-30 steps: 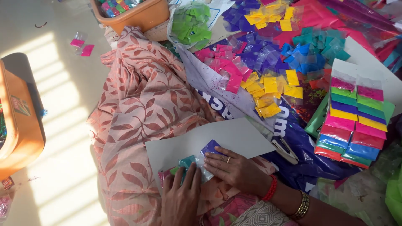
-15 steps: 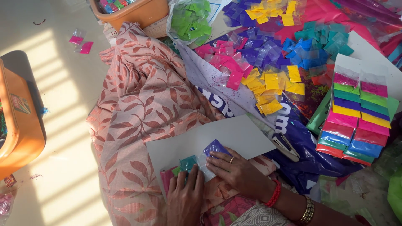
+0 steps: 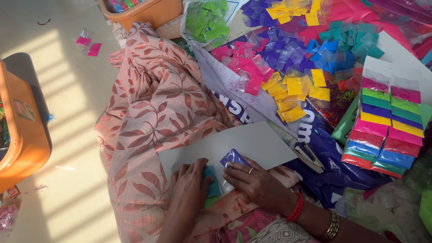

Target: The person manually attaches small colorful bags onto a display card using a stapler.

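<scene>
Head view: purple packet (image 3: 232, 157) is pinched by right hand (image 3: 256, 182) at the near edge of the white card (image 3: 252, 144), long axis running away toward the far-right. Teal packet (image 3: 210, 180) is pressed flat under left hand (image 3: 191, 186), fingers closed on it, just left of the purple one. Stapler (image 3: 309, 156) lies beside the card's right corner, nearer the right hand.

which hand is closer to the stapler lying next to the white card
Right. The right hand rests on the white card at the purple packet, just left of the stapler. The left hand sits farther left, on the teal packet.
</scene>
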